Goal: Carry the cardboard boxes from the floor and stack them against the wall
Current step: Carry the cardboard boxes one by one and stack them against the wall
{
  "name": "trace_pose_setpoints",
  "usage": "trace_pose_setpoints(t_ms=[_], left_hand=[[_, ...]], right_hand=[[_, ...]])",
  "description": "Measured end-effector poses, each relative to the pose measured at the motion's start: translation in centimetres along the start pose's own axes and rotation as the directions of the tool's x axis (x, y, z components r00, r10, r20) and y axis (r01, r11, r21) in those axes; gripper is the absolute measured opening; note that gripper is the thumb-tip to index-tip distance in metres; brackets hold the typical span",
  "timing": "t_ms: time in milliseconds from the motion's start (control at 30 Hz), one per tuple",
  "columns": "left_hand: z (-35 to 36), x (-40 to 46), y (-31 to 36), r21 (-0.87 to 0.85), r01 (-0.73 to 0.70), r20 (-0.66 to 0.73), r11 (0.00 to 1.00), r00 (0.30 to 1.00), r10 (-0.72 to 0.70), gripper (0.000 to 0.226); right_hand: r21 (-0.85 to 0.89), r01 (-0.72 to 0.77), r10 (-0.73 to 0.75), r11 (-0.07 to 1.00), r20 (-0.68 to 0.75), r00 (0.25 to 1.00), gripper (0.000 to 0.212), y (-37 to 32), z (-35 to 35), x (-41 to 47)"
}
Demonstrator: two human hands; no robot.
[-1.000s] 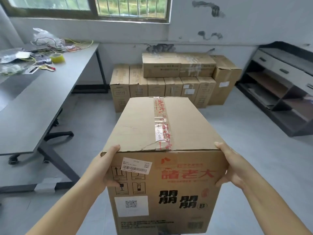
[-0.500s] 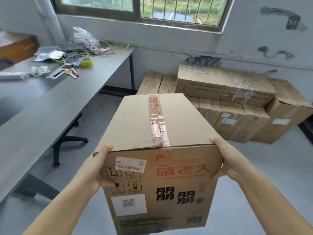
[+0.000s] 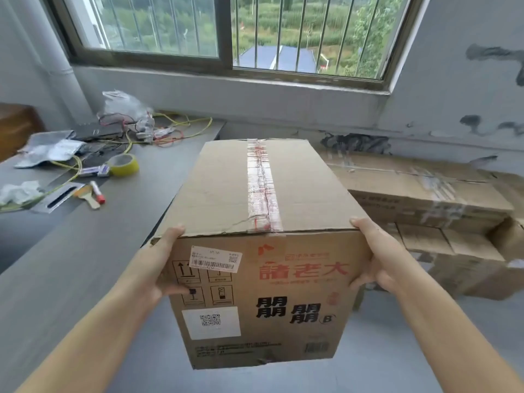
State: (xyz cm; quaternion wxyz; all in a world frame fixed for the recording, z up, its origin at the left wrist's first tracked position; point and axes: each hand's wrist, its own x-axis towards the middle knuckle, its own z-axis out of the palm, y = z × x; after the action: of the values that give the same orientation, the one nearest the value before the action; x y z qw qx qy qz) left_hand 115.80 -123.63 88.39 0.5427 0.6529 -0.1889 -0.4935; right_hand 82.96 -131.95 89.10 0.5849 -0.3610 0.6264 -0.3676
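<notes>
I hold a tall brown cardboard box [image 3: 255, 194] in the air in front of me, its top sealed with clear tape printed in red and its near face bearing red and black characters and white labels. My left hand [image 3: 158, 268] grips its left near edge and my right hand [image 3: 377, 259] grips its right near edge. Behind and to the right, a stack of cardboard boxes [image 3: 419, 194] stands against the wall under the window, two layers high; the carried box hides its left part.
A grey table [image 3: 71, 265] runs along my left, close to the box, with a yellow tape roll [image 3: 124, 165], wires, plastic bags and small tools on it. A barred window [image 3: 226, 32] is straight ahead. Grey floor [image 3: 411, 350] shows at lower right.
I have walked closer to the wall and the stack with the box held the same way; the window now fills the top of the view and the table end lies right beside the box.
</notes>
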Motion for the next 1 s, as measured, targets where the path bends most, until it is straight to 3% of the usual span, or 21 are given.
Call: trace_pose_setpoints(t_ms=[267,600,1000], left_hand=[[8.6,15.3,6.6,-0.001,-0.074,0.030,0.997,0.997,0.074,0.023],[19.1,32.7,15.3,0.044,-0.042,0.004,0.998,0.999,0.042,0.020],[26.6,53.1,18.9,0.202,0.006,0.075,0.979,0.997,-0.021,0.021]], right_hand=[[0.054,0.050,-0.050,0.997,0.003,0.999,0.011,-8.4,2.0,17.2],[0.043,0.075,-0.076,0.996,0.024,0.997,0.012,-19.1,3.9,35.5],[0.131,0.063,-0.047,0.989,-0.118,0.992,0.026,-21.1,8.5,52.0]])
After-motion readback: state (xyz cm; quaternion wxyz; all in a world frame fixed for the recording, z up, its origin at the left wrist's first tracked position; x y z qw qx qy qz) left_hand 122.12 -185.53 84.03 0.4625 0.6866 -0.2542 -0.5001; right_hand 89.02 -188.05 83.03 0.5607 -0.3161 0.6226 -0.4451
